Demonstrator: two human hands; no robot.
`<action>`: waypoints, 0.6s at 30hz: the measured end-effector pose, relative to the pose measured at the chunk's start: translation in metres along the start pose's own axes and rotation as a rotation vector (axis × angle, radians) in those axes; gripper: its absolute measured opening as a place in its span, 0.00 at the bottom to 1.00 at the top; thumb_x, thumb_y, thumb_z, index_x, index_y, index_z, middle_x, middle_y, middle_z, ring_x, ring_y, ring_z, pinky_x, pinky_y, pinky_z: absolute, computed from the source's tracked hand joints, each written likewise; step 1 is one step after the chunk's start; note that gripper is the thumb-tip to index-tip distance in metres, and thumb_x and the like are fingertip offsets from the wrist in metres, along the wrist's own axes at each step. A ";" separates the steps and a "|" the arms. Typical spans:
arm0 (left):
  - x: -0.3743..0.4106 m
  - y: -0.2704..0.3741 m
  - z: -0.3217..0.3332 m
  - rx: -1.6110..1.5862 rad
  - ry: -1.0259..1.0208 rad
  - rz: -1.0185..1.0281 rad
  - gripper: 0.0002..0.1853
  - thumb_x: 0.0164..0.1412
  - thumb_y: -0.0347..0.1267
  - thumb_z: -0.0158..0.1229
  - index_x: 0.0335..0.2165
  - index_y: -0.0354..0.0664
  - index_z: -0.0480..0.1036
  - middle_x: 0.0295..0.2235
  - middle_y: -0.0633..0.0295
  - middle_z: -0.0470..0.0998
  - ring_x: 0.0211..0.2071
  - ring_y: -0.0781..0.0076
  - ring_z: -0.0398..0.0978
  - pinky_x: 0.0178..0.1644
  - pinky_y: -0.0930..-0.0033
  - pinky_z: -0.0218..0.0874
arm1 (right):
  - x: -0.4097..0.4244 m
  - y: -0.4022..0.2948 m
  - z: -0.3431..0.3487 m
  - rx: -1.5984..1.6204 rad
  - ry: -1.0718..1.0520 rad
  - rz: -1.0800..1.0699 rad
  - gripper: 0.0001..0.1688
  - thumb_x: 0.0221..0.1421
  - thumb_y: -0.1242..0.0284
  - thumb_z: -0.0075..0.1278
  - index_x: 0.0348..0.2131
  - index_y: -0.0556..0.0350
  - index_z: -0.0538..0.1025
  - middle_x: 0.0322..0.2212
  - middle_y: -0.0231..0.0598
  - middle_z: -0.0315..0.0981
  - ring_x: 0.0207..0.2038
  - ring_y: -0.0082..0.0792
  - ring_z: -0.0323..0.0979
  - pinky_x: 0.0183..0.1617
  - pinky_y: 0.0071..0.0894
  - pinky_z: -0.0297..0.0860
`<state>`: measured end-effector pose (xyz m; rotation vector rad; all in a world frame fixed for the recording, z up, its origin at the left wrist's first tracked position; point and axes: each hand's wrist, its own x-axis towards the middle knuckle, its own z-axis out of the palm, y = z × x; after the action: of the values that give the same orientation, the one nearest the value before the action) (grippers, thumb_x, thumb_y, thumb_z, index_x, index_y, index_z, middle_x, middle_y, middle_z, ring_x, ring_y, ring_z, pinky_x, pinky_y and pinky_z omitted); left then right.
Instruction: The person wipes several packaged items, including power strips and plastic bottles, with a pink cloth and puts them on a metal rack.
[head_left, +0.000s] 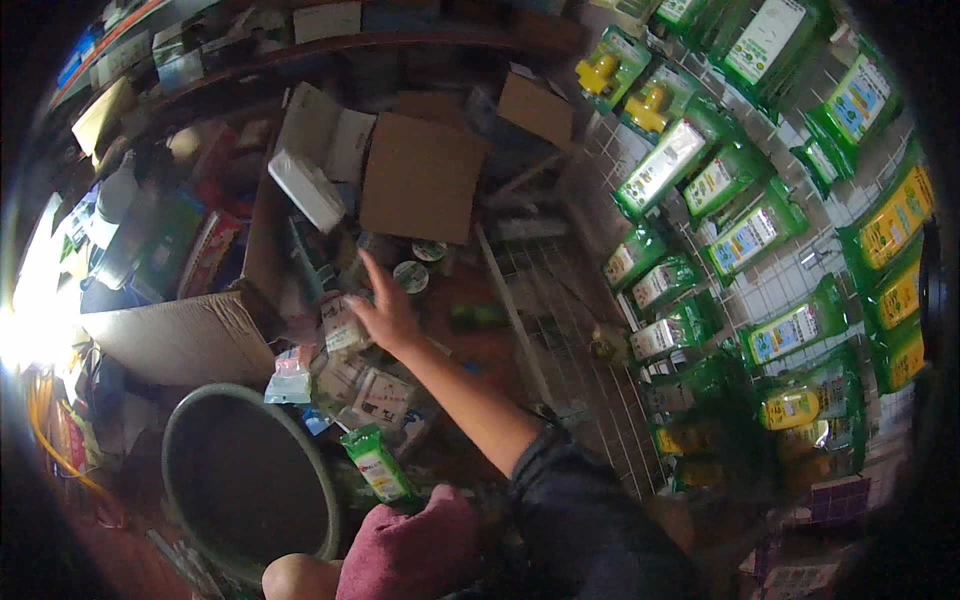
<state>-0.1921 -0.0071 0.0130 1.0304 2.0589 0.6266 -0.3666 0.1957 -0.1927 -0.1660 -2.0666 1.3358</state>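
My right hand, at the end of a dark-sleeved arm, reaches out with thumb and index finger spread. Nothing shows between those fingers. Just by the thumb lies a clear plastic pack with a printed label; whether they touch I cannot tell. Two round lidded tubs sit right beyond the hand. Nearer me are another labelled pack and a small pale-blue pouch. A green packet stands tilted against pink cloth by my knee. My left hand is out of view.
A grey-green round tub stands at lower left, beside an open cardboard box. Behind are a cardboard carton and a white foam block. Right, a wire grid rack holds several green hanging packets. A bright lamp glares left.
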 end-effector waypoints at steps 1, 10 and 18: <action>0.000 -0.001 0.000 0.000 0.000 0.005 0.14 0.48 0.39 0.52 0.34 0.47 0.70 0.28 0.56 0.73 0.32 0.56 0.72 0.32 0.58 0.61 | -0.027 0.020 -0.019 -0.117 0.022 0.144 0.36 0.48 0.71 0.53 0.56 0.51 0.61 0.52 0.47 0.63 0.49 0.40 0.67 0.50 0.37 0.65; 0.000 0.005 0.008 0.025 -0.018 0.050 0.13 0.46 0.38 0.54 0.33 0.47 0.70 0.28 0.58 0.73 0.32 0.58 0.72 0.32 0.59 0.61 | -0.238 0.133 -0.245 -0.782 0.395 0.801 0.23 0.52 0.72 0.50 0.48 0.57 0.68 0.46 0.51 0.67 0.50 0.48 0.65 0.52 0.40 0.62; 0.008 0.012 0.015 0.043 -0.012 0.050 0.13 0.45 0.37 0.55 0.32 0.46 0.71 0.28 0.60 0.74 0.32 0.59 0.72 0.32 0.61 0.60 | -0.292 0.109 -0.303 -0.341 -0.002 0.885 0.35 0.51 0.64 0.51 0.58 0.46 0.60 0.56 0.48 0.58 0.56 0.43 0.59 0.54 0.41 0.60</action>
<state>-0.1784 0.0071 0.0090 1.1106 2.0496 0.6018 0.0113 0.3505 -0.3412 -1.3494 -2.2947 1.4058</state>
